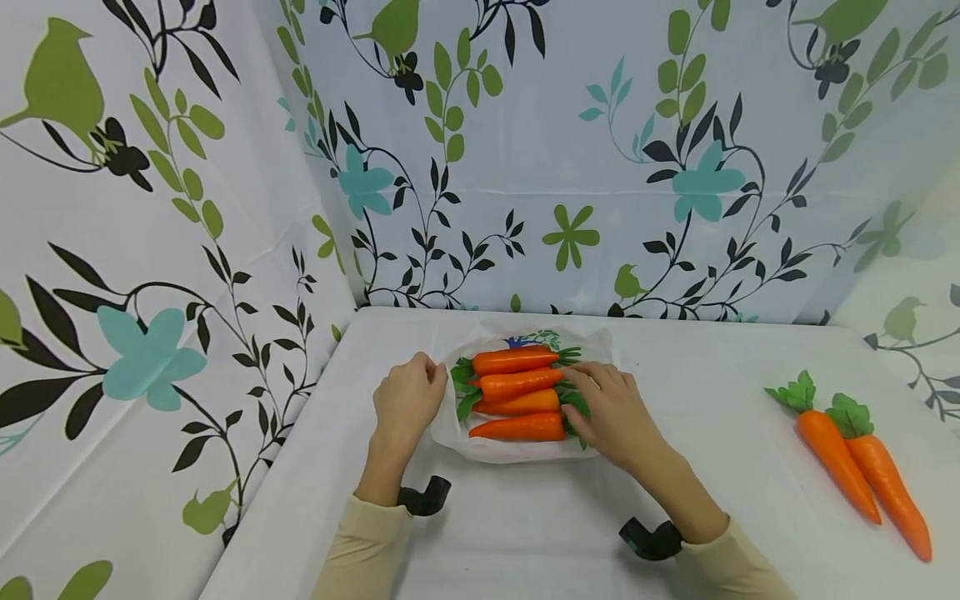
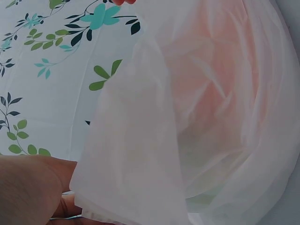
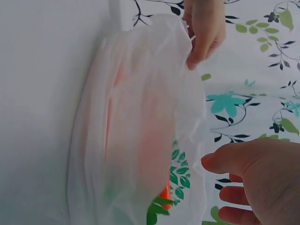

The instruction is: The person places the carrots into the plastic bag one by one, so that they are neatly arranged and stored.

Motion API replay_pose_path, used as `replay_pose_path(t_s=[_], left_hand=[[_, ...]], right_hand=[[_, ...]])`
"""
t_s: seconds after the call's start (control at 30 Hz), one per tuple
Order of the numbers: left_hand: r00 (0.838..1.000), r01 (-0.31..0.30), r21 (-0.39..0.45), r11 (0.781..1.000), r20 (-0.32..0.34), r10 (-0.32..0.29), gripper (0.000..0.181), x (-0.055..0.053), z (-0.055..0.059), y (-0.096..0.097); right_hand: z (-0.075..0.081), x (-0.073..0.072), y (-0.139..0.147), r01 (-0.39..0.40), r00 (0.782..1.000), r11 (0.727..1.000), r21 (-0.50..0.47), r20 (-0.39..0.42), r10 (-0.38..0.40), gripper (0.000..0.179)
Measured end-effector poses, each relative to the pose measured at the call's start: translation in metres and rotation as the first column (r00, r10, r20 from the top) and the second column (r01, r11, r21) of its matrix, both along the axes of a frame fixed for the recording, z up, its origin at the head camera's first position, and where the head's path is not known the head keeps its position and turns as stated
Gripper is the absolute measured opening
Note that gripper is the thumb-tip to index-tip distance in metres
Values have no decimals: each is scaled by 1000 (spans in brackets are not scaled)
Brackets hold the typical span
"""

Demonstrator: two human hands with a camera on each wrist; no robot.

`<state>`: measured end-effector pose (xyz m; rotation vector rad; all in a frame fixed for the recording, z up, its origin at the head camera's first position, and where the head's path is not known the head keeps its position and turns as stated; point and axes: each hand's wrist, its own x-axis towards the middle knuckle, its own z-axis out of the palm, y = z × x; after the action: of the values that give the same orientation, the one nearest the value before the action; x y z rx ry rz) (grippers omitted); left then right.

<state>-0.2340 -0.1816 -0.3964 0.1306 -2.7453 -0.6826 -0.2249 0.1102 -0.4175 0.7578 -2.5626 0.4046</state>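
Observation:
A thin white plastic bag (image 1: pixel 495 452) lies open on the table with several orange carrots (image 1: pixel 521 385) side by side in it. Their green leaves point to either side. At the bag's left rim my left hand (image 1: pixel 408 398) pinches the plastic; the right wrist view also shows this left hand (image 3: pixel 205 28) on the rim. My right hand (image 1: pixel 618 417) is over the bag's right side, near the carrot ends and leaves. In the right wrist view, the fingers of this right hand (image 3: pixel 267 178) are spread and loosely bent, holding nothing.
Two more carrots (image 1: pixel 836 458) with green leaves lie together on the table (image 1: pixel 525 533) at the right. A patterned cloth (image 1: pixel 510 167) with birds and leaves hangs behind and to the left. Black bands (image 1: pixel 651 540) are on both wrists.

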Motion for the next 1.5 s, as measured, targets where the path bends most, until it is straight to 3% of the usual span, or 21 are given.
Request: replay_pose_path(t_s=[0.33, 0.73, 0.97, 1.5], left_hand=[[1000, -8, 0, 1000, 2, 8, 26, 1, -1, 0], [1000, -11, 5, 1000, 10, 11, 26, 0, -1, 0], [1000, -2, -5, 1000, -28, 2, 25, -1, -4, 1], [1000, 0, -9, 1000, -13, 0, 25, -1, -4, 1]], right_hand=[[6, 1, 19, 66, 997, 997, -37, 45, -64, 53], [11, -6, 47, 84, 994, 989, -123, -59, -91, 48], [10, -8, 69, 107, 987, 985, -138, -105, -122, 47], [10, -5, 120, 270, 963, 953, -140, 22, -270, 50]])
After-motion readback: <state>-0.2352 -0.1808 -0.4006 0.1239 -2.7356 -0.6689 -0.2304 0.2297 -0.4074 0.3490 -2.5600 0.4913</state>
